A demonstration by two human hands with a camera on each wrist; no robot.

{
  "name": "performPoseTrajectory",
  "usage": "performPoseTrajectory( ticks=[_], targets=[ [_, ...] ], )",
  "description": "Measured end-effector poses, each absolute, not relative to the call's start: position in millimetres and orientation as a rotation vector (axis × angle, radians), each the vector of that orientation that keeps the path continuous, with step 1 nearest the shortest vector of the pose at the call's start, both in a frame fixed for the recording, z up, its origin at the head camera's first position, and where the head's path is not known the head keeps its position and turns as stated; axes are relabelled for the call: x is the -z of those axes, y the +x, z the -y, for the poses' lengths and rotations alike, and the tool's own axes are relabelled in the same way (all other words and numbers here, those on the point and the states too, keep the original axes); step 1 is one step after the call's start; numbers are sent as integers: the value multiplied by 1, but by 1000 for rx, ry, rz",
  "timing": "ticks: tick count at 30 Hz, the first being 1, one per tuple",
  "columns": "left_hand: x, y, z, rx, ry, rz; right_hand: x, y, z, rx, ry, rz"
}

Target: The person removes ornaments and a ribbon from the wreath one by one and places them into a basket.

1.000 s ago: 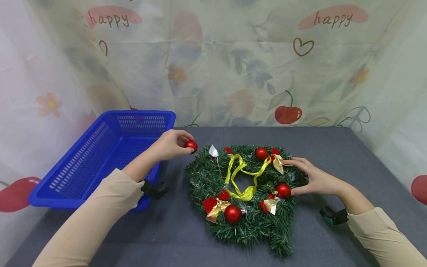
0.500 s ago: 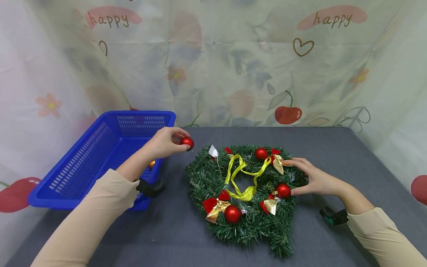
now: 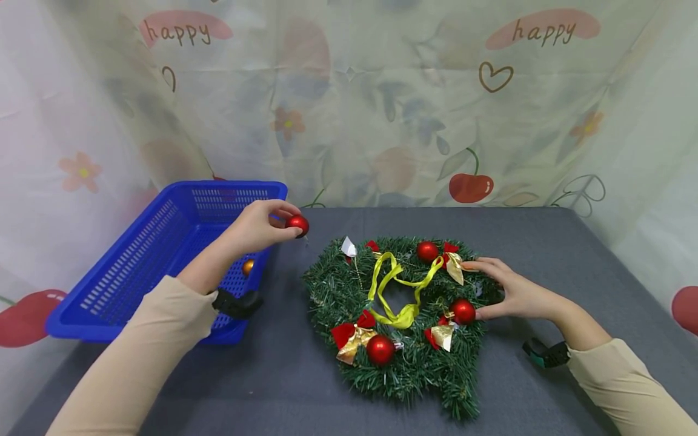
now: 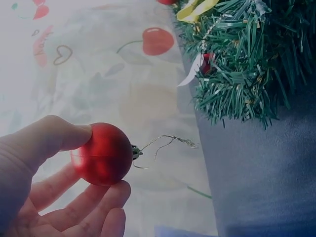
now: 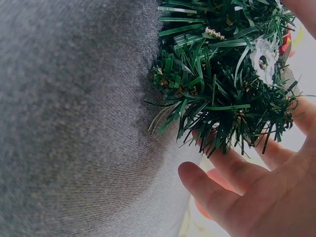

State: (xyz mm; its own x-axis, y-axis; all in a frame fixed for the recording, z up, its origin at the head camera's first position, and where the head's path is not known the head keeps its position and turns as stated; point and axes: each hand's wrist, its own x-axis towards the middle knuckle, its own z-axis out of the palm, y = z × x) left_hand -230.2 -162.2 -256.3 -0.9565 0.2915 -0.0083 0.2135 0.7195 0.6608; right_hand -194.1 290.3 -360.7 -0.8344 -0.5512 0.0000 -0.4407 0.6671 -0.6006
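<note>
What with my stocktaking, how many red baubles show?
4: one red bauble in the left hand; on the wreath, one at back, one at right, one at front. Some may be hidden.

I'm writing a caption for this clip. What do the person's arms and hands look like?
Plain beige sleeves stop short of the wrists. A black device sits strapped near each, the right one showing a greenish patch. The hands are bare, with no gloves or rings in sight.
</note>
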Motion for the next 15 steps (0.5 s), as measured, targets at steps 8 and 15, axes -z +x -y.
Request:
performPoseTrajectory(
  ticks=[8,15],
  targets=[
    [259,-232,173,-1088,362,-2808,363,-195,-290,898,-795,-2702],
    [261,-234,184,-1118,333,-2814,361,-194,-291,903,-796,-2696]
  ],
)
